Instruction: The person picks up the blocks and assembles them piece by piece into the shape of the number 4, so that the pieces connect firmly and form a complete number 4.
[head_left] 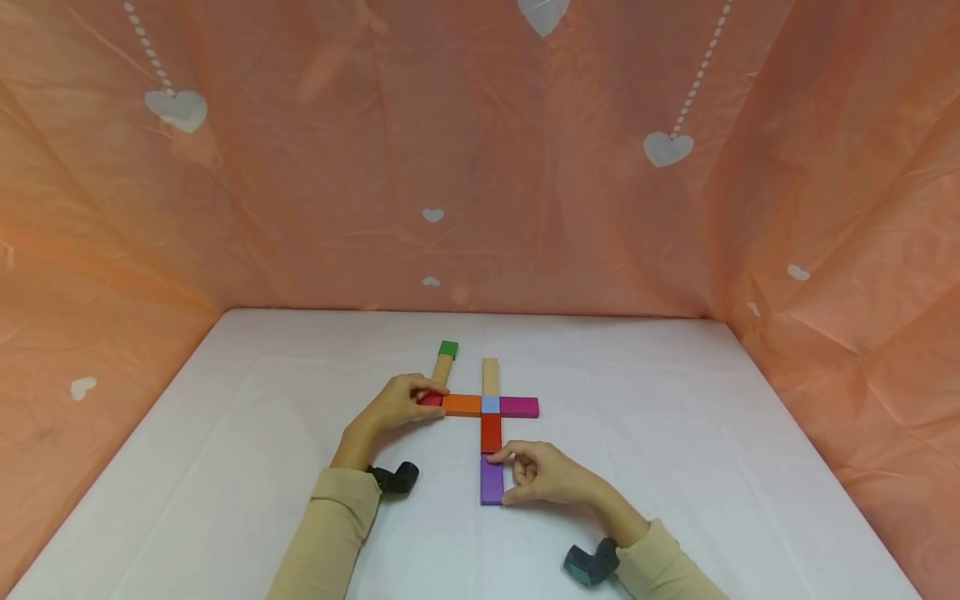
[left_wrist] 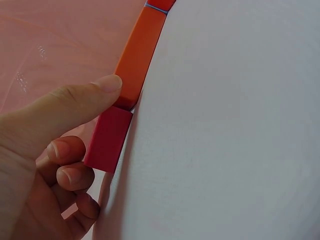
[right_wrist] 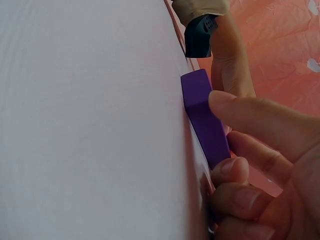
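My left hand [head_left: 399,402] spans the left end of the orange block [head_left: 462,405], thumb on its near edge and forefinger across the far edge. Beside that grip, partly behind the fingers, lies a crimson block [left_wrist: 110,139]. The right hand [head_left: 553,473] holds the purple block [head_left: 492,481] lengthwise, its thumb at the near end and forefinger at the far end. Beyond the purple block, in line with it, are a red block [head_left: 491,433], a light blue block [head_left: 490,404] and a plain wooden block [head_left: 490,377]. A magenta block [head_left: 519,407] extends right from the light blue one.
Another wooden block [head_left: 442,367], slightly slanted, runs back from the crimson block to a green block [head_left: 448,348]. All the blocks lie on a white-covered table [head_left: 637,400]. Orange drapes with hearts [head_left: 480,167] rise behind it and at both sides.
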